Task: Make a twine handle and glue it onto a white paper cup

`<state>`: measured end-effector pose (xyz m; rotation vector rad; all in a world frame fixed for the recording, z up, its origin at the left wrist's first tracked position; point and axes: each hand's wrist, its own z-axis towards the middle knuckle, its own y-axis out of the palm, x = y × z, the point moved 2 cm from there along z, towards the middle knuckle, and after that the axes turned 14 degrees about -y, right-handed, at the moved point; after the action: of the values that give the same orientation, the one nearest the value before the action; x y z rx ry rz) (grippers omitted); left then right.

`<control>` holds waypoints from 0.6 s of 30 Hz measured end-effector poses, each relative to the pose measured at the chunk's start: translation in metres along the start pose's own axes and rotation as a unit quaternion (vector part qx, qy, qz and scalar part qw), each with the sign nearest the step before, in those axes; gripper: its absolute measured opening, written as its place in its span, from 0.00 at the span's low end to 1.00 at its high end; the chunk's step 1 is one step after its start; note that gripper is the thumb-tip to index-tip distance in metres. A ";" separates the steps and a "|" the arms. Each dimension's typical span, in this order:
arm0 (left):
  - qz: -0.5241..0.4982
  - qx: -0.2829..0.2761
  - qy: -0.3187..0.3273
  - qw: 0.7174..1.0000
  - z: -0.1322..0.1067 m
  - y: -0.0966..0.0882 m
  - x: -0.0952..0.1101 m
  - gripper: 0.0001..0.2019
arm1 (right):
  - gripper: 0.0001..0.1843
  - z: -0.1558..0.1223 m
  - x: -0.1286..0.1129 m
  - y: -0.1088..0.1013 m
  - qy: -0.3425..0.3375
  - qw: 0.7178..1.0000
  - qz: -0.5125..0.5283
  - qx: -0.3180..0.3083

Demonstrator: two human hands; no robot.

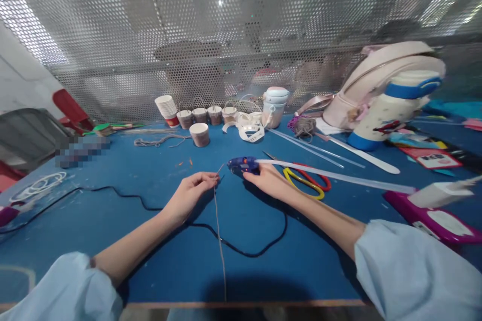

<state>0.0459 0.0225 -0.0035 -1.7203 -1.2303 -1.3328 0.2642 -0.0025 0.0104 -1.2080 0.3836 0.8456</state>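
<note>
Between the fingertips of my left hand (194,191) is the end of a thin grey string (219,233), which trails down over the blue table toward its front edge. My right hand (270,179) is wrapped round a blue hot glue gun (244,164), its nozzle pointing left at the string's tip, a small gap apart. A long translucent glue stick (339,180) sticks out of the gun's back. Yellow and red-handled scissors (307,180) lie just right of my right hand. The black cord (259,253) loops beneath both arms.
Several string-wrapped cups (199,135) and a stack of paper cups (165,109) stand at the back, near a white tape roll (250,130) and a small tumbler (275,108). To the right are loose glue sticks (311,148), a bottle (387,110), a bag (346,100) and a purple power strip (433,220).
</note>
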 end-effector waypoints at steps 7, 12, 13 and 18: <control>0.055 0.005 0.048 0.997 -0.009 -0.003 0.002 0.08 | 0.12 -0.030 -0.024 -0.008 0.027 0.998 0.049 0.001; 0.081 0.010 0.067 0.994 -0.016 0.001 0.008 0.09 | 0.13 -0.037 -0.045 -0.003 0.016 0.999 0.040 0.026; 0.084 0.010 0.070 0.994 -0.017 0.002 0.009 0.09 | 0.13 -0.037 -0.047 -0.003 0.022 0.998 0.042 0.029; 0.090 0.006 0.088 0.992 -0.020 0.004 0.011 0.09 | 0.15 -0.035 -0.048 -0.003 0.026 0.998 0.045 0.038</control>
<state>0.0424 0.0064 0.0136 -1.6252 -0.9600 -1.3341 0.2413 -0.0530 0.0324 -1.1508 0.5113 0.8718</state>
